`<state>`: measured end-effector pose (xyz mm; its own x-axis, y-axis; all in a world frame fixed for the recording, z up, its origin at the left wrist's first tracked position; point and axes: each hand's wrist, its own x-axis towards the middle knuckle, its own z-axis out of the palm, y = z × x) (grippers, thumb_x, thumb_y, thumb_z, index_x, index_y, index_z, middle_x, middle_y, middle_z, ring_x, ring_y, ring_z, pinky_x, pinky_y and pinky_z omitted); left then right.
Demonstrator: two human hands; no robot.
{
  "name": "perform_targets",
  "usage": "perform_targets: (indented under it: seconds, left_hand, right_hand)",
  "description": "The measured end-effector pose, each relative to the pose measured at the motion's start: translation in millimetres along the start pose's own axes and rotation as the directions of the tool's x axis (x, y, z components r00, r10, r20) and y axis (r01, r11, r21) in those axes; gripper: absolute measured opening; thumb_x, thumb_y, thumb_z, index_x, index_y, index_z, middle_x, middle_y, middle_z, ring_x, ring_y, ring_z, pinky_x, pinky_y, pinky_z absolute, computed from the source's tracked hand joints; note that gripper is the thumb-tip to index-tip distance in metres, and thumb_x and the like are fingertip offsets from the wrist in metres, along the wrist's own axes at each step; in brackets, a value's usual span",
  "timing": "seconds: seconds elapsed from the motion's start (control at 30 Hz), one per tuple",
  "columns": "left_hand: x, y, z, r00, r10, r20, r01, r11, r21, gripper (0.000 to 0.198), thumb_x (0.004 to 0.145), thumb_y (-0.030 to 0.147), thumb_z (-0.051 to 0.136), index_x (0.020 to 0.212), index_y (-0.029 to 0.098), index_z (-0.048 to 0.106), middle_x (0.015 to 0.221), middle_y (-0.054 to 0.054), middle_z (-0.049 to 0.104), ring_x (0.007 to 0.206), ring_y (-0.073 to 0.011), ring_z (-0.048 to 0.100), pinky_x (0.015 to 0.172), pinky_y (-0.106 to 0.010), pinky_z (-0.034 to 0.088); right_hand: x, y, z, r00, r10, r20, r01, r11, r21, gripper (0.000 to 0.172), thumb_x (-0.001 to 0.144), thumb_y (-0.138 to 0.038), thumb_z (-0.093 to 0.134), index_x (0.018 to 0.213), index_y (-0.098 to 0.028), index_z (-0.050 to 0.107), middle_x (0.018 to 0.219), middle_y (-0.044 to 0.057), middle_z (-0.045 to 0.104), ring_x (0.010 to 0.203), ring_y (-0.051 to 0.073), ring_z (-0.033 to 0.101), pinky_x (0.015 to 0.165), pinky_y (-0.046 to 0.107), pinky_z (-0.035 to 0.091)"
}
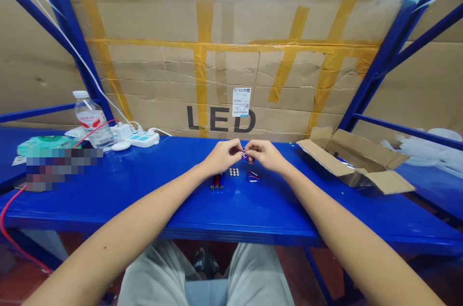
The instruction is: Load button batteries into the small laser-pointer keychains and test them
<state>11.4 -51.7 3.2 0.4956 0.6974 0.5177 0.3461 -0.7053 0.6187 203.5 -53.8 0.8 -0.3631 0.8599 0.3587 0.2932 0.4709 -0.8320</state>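
Observation:
My left hand (224, 155) and my right hand (263, 154) meet above the blue table, fingers pinched on a small shiny carabiner-like piece (245, 154) between them. Its exact shape is too small to tell. Just below my left hand lie several dark and red tubes (217, 182), side by side. Several small silver button-like pieces (234, 172) sit in rows to the right of the tubes. Nearer my right hand, red and blue carabiners (253, 176) rest on the table.
An open cardboard box (349, 161) stands at the right. At the left are a water bottle (93, 120), a power strip (142, 138), a green packet (47, 144) and a red cable (7, 209). A large cardboard panel (162, 79) backs the blue table (144, 204).

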Motion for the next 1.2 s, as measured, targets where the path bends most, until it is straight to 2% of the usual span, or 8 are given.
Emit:
perform_targets:
  seconds: [0.13,0.33,0.53,0.8,1.0,1.1,1.2]
  left_hand:
    - [-1,-2,1.6,1.0,0.007,0.031,-0.008,1.0,0.025,0.009,0.082,0.024,0.055,0.083,0.016,0.06,0.069,0.002,0.06,0.062,-0.0107,0.049,0.059,-0.023,0.035]
    - [1,-6,1.0,0.999,0.031,0.038,-0.034,0.995,0.092,0.01,0.084,0.023,0.054,0.086,0.017,0.061,0.072,0.002,0.062,0.062,-0.0107,0.049,0.059,-0.024,0.035]
    - [0,-3,1.1,0.999,0.033,0.03,-0.035,0.998,0.053,0.008,0.086,0.02,0.054,0.086,0.017,0.062,0.076,0.0,0.066,0.068,-0.0122,0.057,0.065,-0.025,0.04]
    - [-1,1,4.3,0.998,0.052,-0.048,-0.05,0.998,0.041,0.008,0.087,0.021,0.055,0.084,0.016,0.061,0.076,0.0,0.066,0.068,-0.0118,0.056,0.065,-0.024,0.04]
    - [0,0,3.7,0.998,0.051,-0.045,-0.05,0.998,0.032,0.008,0.087,0.022,0.055,0.083,0.017,0.06,0.073,0.001,0.065,0.065,-0.0116,0.056,0.063,-0.024,0.041]
    - [2,-3,4.8,0.999,-0.003,-0.052,0.001,0.999,-0.049,0.006,0.085,0.022,0.056,0.084,0.017,0.058,0.074,0.0,0.066,0.067,-0.0129,0.06,0.064,-0.025,0.045]
    - [4,-7,3.9,0.996,-0.048,-0.073,0.037,0.989,-0.146,0.005,0.085,0.022,0.056,0.086,0.017,0.057,0.076,-0.001,0.066,0.07,-0.0143,0.064,0.066,-0.026,0.048]
  right_hand:
    - [-1,5,0,1.0,-0.006,0.005,0.006,0.994,-0.109,0.012,0.078,-0.029,0.06,0.075,-0.018,0.057,0.059,-0.001,0.06,0.056,0.014,0.057,0.057,0.027,0.045]
    - [-1,8,0,0.999,-0.03,0.028,0.035,0.983,-0.183,0.012,0.08,-0.028,0.058,0.075,-0.017,0.057,0.061,0.001,0.061,0.058,0.014,0.057,0.059,0.027,0.044]
    - [-3,6,-1,0.999,-0.001,0.05,0.006,0.995,-0.096,0.014,0.08,-0.031,0.061,0.076,-0.017,0.058,0.059,0.0,0.061,0.056,0.014,0.057,0.057,0.027,0.045]
    - [-3,-2,0,0.999,0.008,0.045,-0.008,1.0,0.011,0.014,0.077,-0.029,0.064,0.072,-0.017,0.058,0.057,0.0,0.062,0.053,0.013,0.058,0.055,0.027,0.047]
    - [-2,-2,1,0.996,0.028,0.083,-0.034,0.997,0.064,0.019,0.076,-0.033,0.067,0.076,-0.017,0.056,0.059,0.002,0.065,0.054,0.014,0.059,0.056,0.028,0.049]
    - [-2,-2,4,0.995,0.028,0.091,-0.037,0.994,0.105,0.026,0.075,-0.034,0.069,0.087,-0.019,0.052,0.059,-0.001,0.065,0.052,0.014,0.059,0.054,0.028,0.049]
    - [-2,-2,4,0.995,0.024,0.098,-0.026,0.999,0.026,0.025,0.078,-0.034,0.066,0.092,-0.02,0.05,0.064,0.0,0.067,0.056,0.015,0.061,0.056,0.027,0.048]
